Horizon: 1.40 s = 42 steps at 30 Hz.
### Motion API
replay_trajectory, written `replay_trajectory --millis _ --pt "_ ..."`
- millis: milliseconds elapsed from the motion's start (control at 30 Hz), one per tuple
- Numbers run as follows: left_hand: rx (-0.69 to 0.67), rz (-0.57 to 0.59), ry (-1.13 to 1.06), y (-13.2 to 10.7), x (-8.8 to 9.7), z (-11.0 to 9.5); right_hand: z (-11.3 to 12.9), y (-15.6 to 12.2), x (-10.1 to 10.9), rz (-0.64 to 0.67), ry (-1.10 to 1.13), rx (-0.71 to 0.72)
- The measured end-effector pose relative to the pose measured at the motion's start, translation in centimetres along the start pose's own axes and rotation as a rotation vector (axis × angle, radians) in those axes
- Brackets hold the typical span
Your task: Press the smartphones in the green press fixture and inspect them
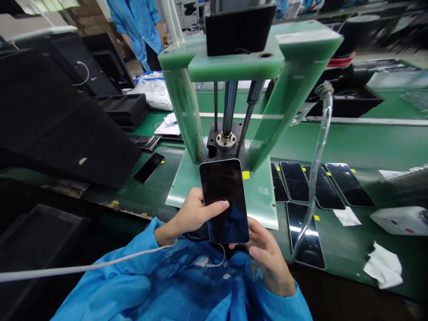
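A smartphone (223,214) with a dark screen and a yellow tab on its right edge is tilted up in front of me. My left hand (197,211) grips it from the left, thumb lying across the screen. At the lower right corner, my right hand (269,256) has fingers curled against and partly behind the phone; its thumb stands off the screen. Behind the phone rises a green press fixture (236,69) with metal rods and a black block (225,133). The phone overlaps the fixture's base plate (187,178); whether they touch I cannot tell.
Several phones with yellow tabs lie right, including one phone (306,240) behind a clear hose (319,165). Another phone (150,167) lies left. Crumpled paper (384,265) sits near the right edge. A white cable (87,267) runs by my left wrist. A person (137,26) stands behind.
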<state>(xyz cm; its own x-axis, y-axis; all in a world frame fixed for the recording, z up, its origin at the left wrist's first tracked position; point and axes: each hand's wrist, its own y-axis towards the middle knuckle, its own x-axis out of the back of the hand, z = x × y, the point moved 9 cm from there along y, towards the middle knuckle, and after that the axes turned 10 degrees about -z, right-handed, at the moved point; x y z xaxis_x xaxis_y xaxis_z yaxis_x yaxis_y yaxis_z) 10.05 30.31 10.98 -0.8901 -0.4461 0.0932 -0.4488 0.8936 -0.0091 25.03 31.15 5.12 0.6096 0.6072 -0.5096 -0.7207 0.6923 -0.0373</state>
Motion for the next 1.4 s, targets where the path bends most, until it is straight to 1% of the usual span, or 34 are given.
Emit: replay_trajectory --millis 67,100,133,167,200,267,300,333,367,400,467,533,567,633,700,800,967,1133,1267,1400 --pt "-0.04 0.063 0.065 -0.2 -0.9 -0.1 0.3 0.0 0.6 -0.069 -0.062 0.066" --pt "-0.086 0.103 0.092 -0.3 -1.2 -0.3 0.7 0.0 0.9 -0.113 -0.12 0.116" --pt "-0.158 0.132 0.119 -0.4 -1.4 -0.8 1.1 0.1 1.2 -0.156 -0.192 0.171" --pt "-0.257 0.14 0.149 -0.6 -1.1 -1.4 1.5 0.2 1.4 -0.19 -0.269 0.226" --pt "-0.374 0.12 0.191 -0.7 -0.4 -2.1 2.1 0.2 1.6 -0.215 -0.339 0.279" --pt "-0.589 0.01 0.344 -0.9 1.9 -2.9 3.4 0.4 2.2 -0.26 -0.449 0.373" --pt "-0.656 -0.048 0.456 -0.9 3.1 -2.9 4.1 0.5 2.7 -0.284 -0.49 0.414" --pt "-0.693 -0.084 0.584 -0.7 4.1 -2.5 4.8 0.6 3.2 -0.305 -0.523 0.449" --pt "-0.708 -0.088 0.72 -0.4 4.7 -1.9 5.3 0.8 3.6 -0.316 -0.548 0.472" --pt "-0.709 -0.055 0.849 -0.1 4.9 -1.0 5.7 1.0 4.1 -0.321 -0.567 0.483" --pt "-0.708 0.089 1.048 0.4 4.2 0.7 5.8 1.4 4.8 -0.317 -0.594 0.471" --pt "-0.695 0.227 1.155 0.9 3.0 1.9 5.2 1.4 5.6 -0.328 -0.617 0.425" --pt "-0.682 0.276 1.179 1.1 2.5 2.3 4.8 1.3 6.0 -0.347 -0.628 0.404" --pt "-0.659 0.329 1.186 1.5 1.6 2.5 4.1 1.0 6.7 -0.396 -0.638 0.36" --pt "-0.649 0.339 1.166 1.9 1.3 2.3 3.7 0.9 6.9 -0.413 -0.615 0.313" --pt "-0.653 0.322 1.12 2.1 1.4 2.1 3.4 1.1 6.6 -0.416 -0.564 0.245" --pt "-0.672 0.303 1.075 2.0 1.8 2.2 3.6 1.0 7.1 -0.53 -0.494 0.202" --pt "-0.688 0.303 1.055 2.0 1.8 2.3 3.2 0.6 7.6 -0.635 -0.394 0.152" --pt "-0.69 0.291 1.048 2.0 1.9 2.2 3.0 0.7 7.9 -0.631 -0.42 0.142" --pt "-0.688 0.288 1.052 2.0 1.9 2.1 3.2 0.7 8.0 -0.602 -0.462 0.164"
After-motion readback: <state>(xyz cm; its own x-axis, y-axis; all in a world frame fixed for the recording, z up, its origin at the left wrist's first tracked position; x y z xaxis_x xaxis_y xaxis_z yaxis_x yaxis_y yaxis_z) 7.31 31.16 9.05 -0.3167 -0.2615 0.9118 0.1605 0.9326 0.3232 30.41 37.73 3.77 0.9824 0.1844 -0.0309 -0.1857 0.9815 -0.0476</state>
